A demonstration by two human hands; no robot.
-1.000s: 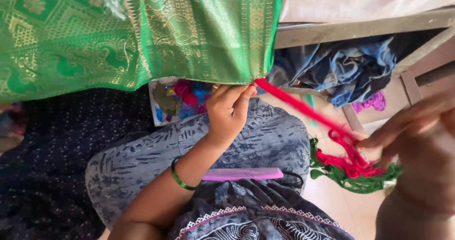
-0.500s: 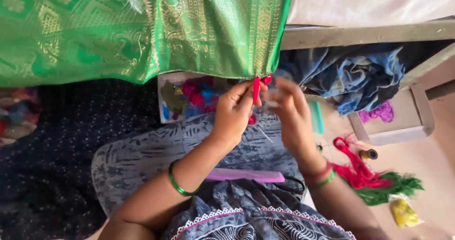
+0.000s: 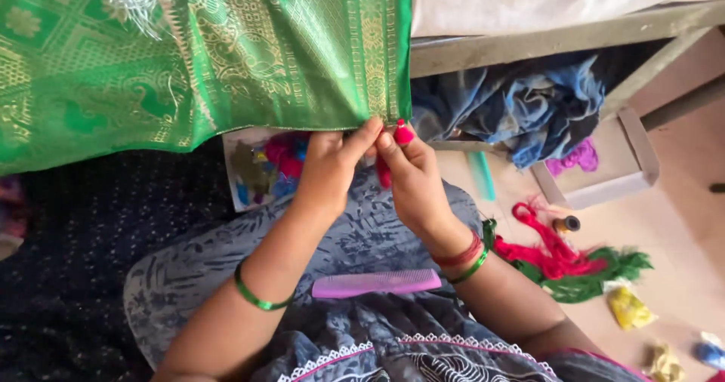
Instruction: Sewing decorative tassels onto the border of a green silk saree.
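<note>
A green cloth with gold woven patterns (image 3: 226, 57) hangs across the upper left. At its lower right corner, my left hand (image 3: 328, 170) pinches the hem with thumb and fingers. My right hand (image 3: 411, 182) is right beside it, fingers closed on a short bit of red thread (image 3: 385, 172) at that same corner. Both hands touch each other and the cloth's edge. Each wrist wears bangles. A purple comb (image 3: 376, 282) lies on my lap, below the hands.
A bunch of red and green threads (image 3: 563, 261) lies on the floor at right, with a small spool (image 3: 566, 223) and yellow scraps. Behind are a box lid holding purple thread (image 3: 596, 167), a teal comb (image 3: 482, 174), blue clothes (image 3: 529, 110) under a wooden frame, and a box of coloured threads (image 3: 260, 170).
My right hand swung in from the far right to the cloth's corner. The long red thread that stretched to the right is now bunched short between my fingers.
</note>
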